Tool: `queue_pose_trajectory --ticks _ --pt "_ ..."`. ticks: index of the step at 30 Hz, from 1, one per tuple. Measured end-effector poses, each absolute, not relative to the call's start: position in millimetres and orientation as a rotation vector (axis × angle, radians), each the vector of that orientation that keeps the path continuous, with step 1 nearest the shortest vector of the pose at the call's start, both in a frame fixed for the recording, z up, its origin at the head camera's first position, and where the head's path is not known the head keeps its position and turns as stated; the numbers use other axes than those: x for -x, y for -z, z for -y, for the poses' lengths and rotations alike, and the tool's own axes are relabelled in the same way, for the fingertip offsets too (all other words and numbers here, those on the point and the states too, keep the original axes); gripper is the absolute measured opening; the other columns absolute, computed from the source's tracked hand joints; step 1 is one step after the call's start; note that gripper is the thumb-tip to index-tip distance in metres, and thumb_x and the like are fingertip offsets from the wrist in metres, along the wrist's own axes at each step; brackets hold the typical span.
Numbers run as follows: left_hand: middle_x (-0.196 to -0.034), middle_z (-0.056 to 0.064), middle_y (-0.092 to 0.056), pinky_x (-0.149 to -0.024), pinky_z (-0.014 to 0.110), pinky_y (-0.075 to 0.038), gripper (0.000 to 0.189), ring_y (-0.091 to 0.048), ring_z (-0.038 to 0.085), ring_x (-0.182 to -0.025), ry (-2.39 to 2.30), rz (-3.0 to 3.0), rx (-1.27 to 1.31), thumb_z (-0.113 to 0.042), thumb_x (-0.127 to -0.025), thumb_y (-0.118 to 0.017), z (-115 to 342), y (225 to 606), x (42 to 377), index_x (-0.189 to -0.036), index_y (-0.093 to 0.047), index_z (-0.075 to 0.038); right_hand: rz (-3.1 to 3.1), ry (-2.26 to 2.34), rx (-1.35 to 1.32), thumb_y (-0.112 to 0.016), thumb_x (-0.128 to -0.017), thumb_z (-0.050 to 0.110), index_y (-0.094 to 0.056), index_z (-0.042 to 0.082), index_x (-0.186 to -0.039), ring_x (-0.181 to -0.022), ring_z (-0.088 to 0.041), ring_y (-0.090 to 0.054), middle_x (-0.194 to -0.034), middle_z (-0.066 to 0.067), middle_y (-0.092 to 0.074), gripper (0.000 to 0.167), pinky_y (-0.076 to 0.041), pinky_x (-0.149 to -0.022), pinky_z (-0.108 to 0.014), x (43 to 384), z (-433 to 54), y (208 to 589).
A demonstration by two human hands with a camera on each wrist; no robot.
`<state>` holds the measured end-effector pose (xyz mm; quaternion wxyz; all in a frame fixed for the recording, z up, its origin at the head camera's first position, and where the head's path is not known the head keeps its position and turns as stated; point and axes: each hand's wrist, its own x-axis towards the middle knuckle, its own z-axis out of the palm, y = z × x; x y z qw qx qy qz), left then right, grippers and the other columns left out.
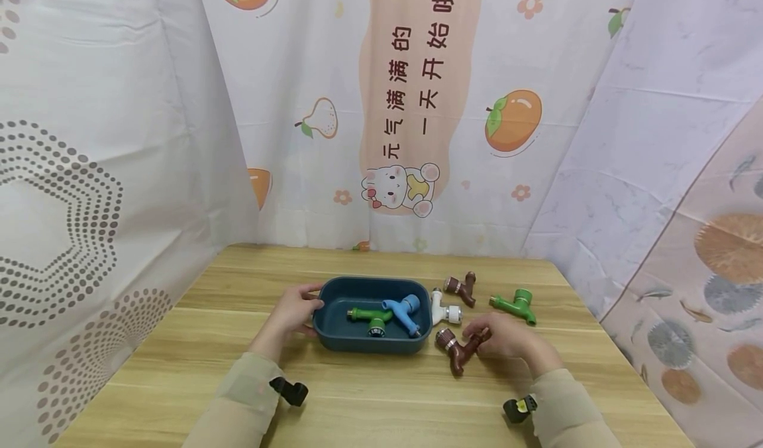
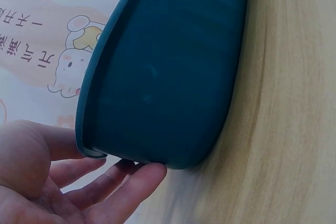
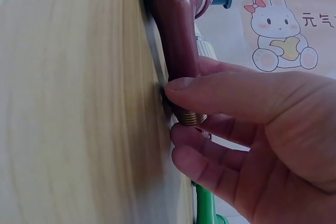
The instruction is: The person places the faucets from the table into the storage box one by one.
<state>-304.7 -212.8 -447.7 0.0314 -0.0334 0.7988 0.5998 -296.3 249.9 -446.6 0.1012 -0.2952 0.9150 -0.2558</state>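
Note:
A dark teal plastic basin stands on the wooden table. My left hand grips its left end, thumb over the rim and fingers against the outside wall, as the left wrist view also shows. Inside the basin lie a green tap and a light blue tap. To the right of the basin, my right hand pinches a dark red tap between thumb and fingers. In the right wrist view, the thumb presses the red tap just above its brass threaded end, close over the tabletop.
A white tap lies right at the basin's right end. Behind it is another dark red tap, and a green tap lies farther right. Printed curtains hang along the table's back and sides.

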Motion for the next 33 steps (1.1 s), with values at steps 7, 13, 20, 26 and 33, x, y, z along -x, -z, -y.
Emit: queue_pose_trajectory --ticks 7,13,20,26,33 --pt "-0.126 0.023 -0.063 -0.055 0.047 -0.061 0.045 -0.069 0.035 -0.096 -1.835 -2.471 0.104 -0.003 -0.098 -0.06 212 447 304 -0.143 -0.059 -0.008 -2.701 0.722 0.877 -0.079 -0.078 -0.001 -0.078 0.016 -0.1 -0.089 -0.015 -0.062 -0.095 0.006 -0.069 0.028 -0.053 -0.078 -0.034 294 -247 445" --pt "-0.125 0.023 -0.064 -0.055 0.047 -0.061 0.045 -0.069 0.035 -0.098 -1.838 -2.47 0.108 -0.003 -0.098 -0.06 212 448 305 -0.143 -0.059 -0.008 -2.734 0.714 0.945 -0.075 -0.073 -0.006 -0.078 0.017 -0.095 -0.087 -0.015 -0.063 -0.093 0.007 -0.07 0.032 -0.053 -0.076 -0.033 295 -248 446" --pt "-0.126 0.024 -0.063 -0.055 0.048 -0.061 0.045 -0.067 0.037 -0.102 -1.845 -2.459 0.107 -0.003 -0.098 -0.06 212 447 305 -0.143 -0.059 -0.008 -2.777 0.704 0.994 -0.075 -0.073 -0.006 -0.079 0.018 -0.096 -0.086 -0.013 -0.063 -0.092 0.007 -0.07 0.034 -0.054 -0.075 -0.031 296 -250 444" --pt "-0.126 0.025 -0.063 -0.055 0.047 -0.061 0.045 -0.068 0.037 -0.101 -1.845 -2.457 0.107 -0.003 -0.098 -0.06 212 447 304 -0.143 -0.059 -0.007 -2.788 0.728 0.987 -0.075 -0.079 -0.003 -0.078 0.022 -0.096 -0.084 -0.011 -0.063 -0.09 0.01 -0.071 0.031 -0.054 -0.072 -0.027 295 -251 439" --pt "-0.127 0.026 -0.062 -0.055 0.047 -0.061 0.046 -0.068 0.037 -0.099 -1.851 -2.447 0.099 -0.003 -0.098 -0.06 213 447 304 -0.143 -0.058 -0.007 -2.865 0.745 0.955 -0.077 -0.083 0.002 -0.079 0.023 -0.1 -0.087 -0.011 -0.064 -0.093 0.012 -0.071 0.027 -0.055 -0.073 -0.029 295 -253 435"
